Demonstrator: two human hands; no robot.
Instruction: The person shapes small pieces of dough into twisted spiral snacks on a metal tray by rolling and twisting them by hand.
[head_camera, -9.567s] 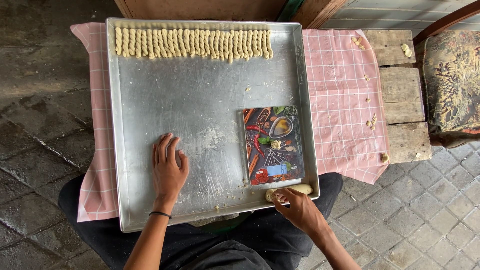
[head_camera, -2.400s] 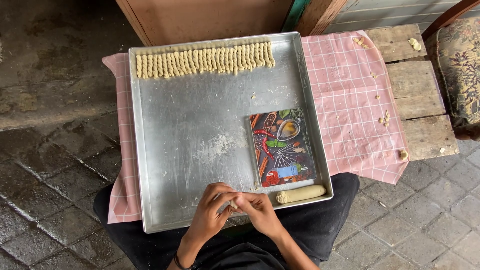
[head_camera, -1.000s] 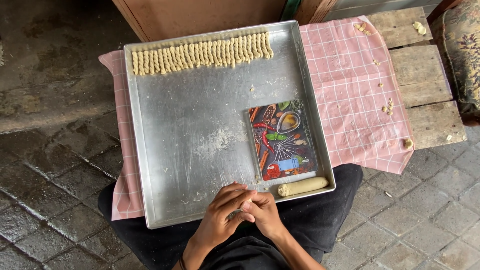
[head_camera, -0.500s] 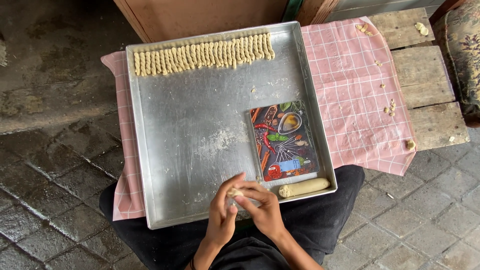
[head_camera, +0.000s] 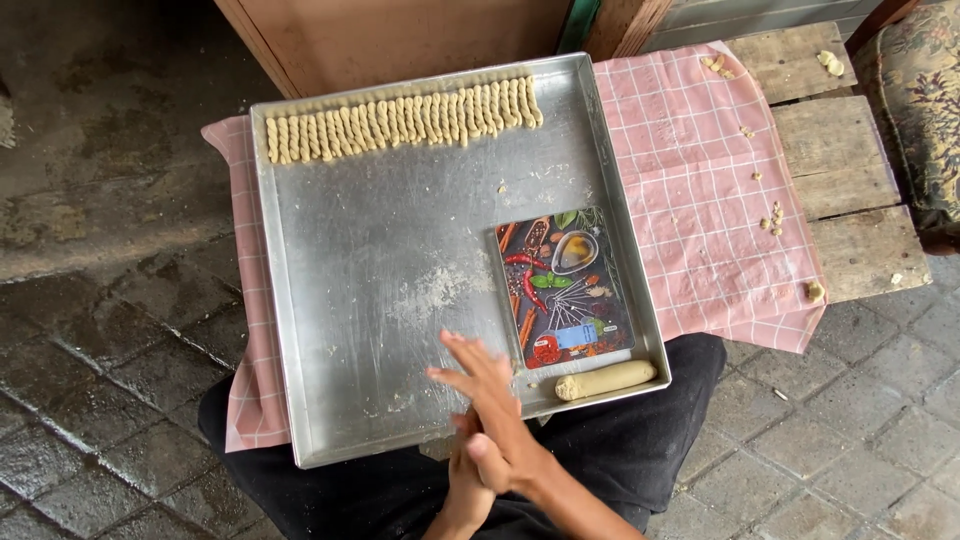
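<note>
Right hand: flat, fingers spread, laid over left palm; anything between unseen.
Left hand: beneath, mostly hidden; grip cannot be told.
Tray: metal, under both hands.
Dough log: near edge, right of hands, below patterned scale.
Twisted dough sticks: row along far edge.

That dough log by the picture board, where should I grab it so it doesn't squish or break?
Probably around its middle, coming down from above. The dough log lies flat and free along the tray's near rim, with the kitchen scale close behind it, so the top is the open side. A soft grip with thumb and fingers across its thin width should keep both ends from sagging. It looks soft, so go gently.
</note>
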